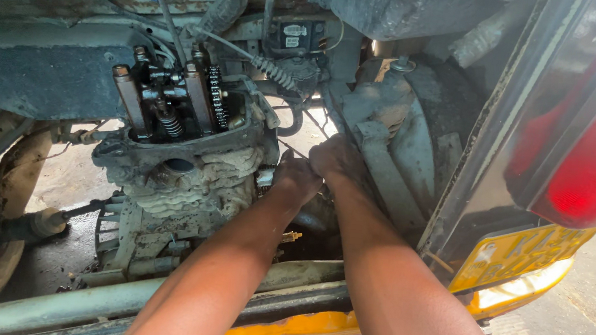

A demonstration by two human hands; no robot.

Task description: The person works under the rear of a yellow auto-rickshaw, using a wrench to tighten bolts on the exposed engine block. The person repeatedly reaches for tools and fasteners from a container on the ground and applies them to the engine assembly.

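We note a small white-and-black label [294,34] on the frame above the engine [189,164], and a yellow plate [515,258] below the red tail lamp [589,174]. Our left hand [297,178] and right hand [337,158] are curled together beside the engine (grip contents cannot be determined). A timing chain [216,95] stands exposed; a grey bar [81,303] crosses beneath our forearms.

Both arms outstretched, hands [319,169] curled, touching.

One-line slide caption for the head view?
Both hands, left hand and right hand, reach beside an open, grimy engine.
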